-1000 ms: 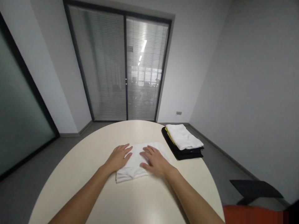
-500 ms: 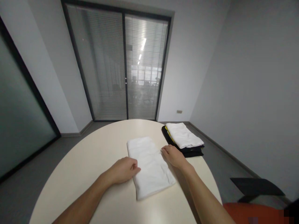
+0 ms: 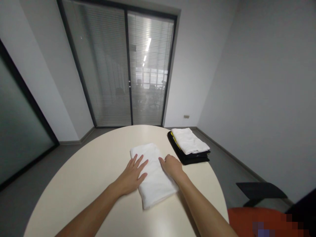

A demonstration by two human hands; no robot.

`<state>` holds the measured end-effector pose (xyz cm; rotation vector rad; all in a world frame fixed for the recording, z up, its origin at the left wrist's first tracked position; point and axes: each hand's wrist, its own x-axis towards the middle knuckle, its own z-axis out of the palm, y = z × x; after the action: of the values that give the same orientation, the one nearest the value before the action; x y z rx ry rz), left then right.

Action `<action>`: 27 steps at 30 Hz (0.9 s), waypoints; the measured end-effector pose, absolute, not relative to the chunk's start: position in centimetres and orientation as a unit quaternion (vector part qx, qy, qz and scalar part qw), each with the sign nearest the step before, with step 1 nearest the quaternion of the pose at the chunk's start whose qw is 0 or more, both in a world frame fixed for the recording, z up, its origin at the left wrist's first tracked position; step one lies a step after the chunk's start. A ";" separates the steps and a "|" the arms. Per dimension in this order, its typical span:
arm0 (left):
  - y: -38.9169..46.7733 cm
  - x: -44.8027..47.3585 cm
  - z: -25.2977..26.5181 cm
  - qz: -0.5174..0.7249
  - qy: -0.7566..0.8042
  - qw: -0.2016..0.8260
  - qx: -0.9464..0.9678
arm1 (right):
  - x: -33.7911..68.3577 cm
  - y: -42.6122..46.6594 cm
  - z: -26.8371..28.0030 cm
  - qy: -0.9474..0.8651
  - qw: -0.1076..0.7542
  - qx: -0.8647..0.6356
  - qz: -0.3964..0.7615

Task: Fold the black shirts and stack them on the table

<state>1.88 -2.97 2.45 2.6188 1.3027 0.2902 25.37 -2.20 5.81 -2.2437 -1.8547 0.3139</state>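
A folded white garment (image 3: 154, 191), roughly rectangular, lies on the round table in front of me. My left hand (image 3: 132, 176) rests palm down on its left part with the fingers spread. At the garment's right edge is my right hand (image 3: 172, 167), its thumb stretched over the top of the cloth and its other fingers curled at the edge. Those curled fingers are partly hidden, but they appear to hold the edge.
A stack of folded clothes, with a white one (image 3: 190, 141) over yellow and black ones (image 3: 195, 159), sits at the right rim of the pale table (image 3: 98, 164). A chair with a red seat (image 3: 251, 220) and black armrest (image 3: 261, 191) stands at lower right.
My left hand has gone from loosely curled at the garment's left edge to spread flat on it. My right hand has moved slightly inward, its thumb now over the cloth.
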 end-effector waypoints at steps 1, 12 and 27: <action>-3.1 2.0 2.5 0.103 0.441 0.102 0.886 | 25.2 -2.2 5.9 -0.631 0.105 -0.762 0.100; -2.5 2.5 1.7 0.121 0.431 0.075 0.891 | 25.3 -2.2 5.8 -0.612 0.139 -0.769 0.119; -1.8 2.6 0.6 0.136 0.441 0.059 0.885 | 27.2 -1.6 5.0 -0.643 0.186 -0.736 0.101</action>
<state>2.60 -1.78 0.58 2.6815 1.3348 0.4117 27.21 -1.56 5.02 -2.0720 -1.8123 0.2831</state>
